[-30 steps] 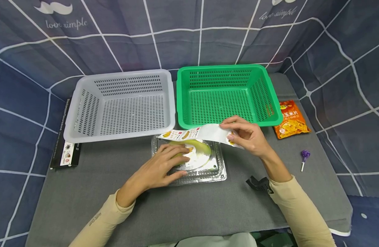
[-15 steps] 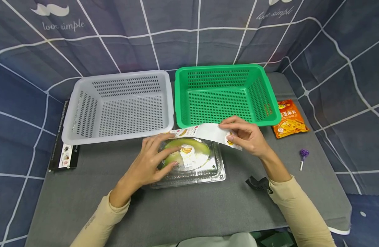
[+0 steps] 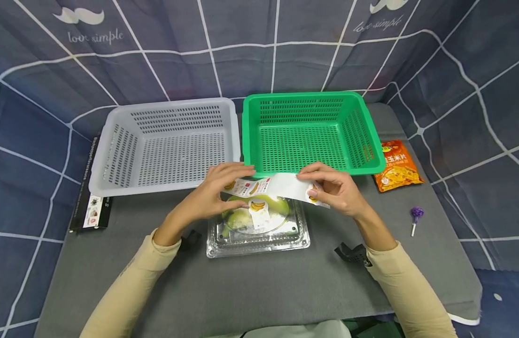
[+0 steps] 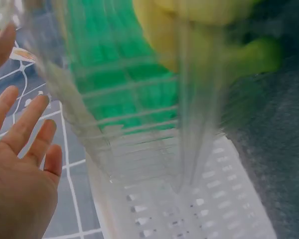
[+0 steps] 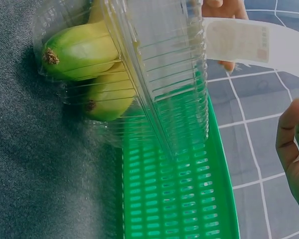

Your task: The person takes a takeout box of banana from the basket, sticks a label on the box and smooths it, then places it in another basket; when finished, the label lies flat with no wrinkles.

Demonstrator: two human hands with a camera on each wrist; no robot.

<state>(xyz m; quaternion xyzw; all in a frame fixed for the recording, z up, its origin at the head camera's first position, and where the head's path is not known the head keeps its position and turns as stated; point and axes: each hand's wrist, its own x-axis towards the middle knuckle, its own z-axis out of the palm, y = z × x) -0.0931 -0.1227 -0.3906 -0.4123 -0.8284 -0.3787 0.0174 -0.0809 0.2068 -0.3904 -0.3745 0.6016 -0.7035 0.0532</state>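
A clear plastic clamshell box (image 3: pixel 259 244) lies on the grey table, with green-yellow fruit (image 5: pixel 79 50) inside that looks like bananas. On its lid is a white label with a banana picture (image 3: pixel 259 213). Above the box's far edge stretches a white strip of stickers (image 3: pixel 280 184), printed with bananas and text. Thumb and fingers of my right hand (image 3: pixel 335 188) pinch the strip's right end. My left hand (image 3: pixel 219 190) is at the strip's left end, fingers extended behind it and thumb apart, near the lid label. The left wrist view shows the left hand (image 4: pixel 25 164) with spread fingers.
Behind the box stand a light grey basket (image 3: pixel 179 155) and a green basket (image 3: pixel 301 145). An orange snack bag (image 3: pixel 396 166) and a purple lollipop (image 3: pixel 417 213) lie to the right. A long black box (image 3: pixel 90 206) lies partly behind the grey basket at left.
My left hand has lifted from the lid label and moved up to the sticker strip's left end. The right hand keeps its hold on the strip's other end.
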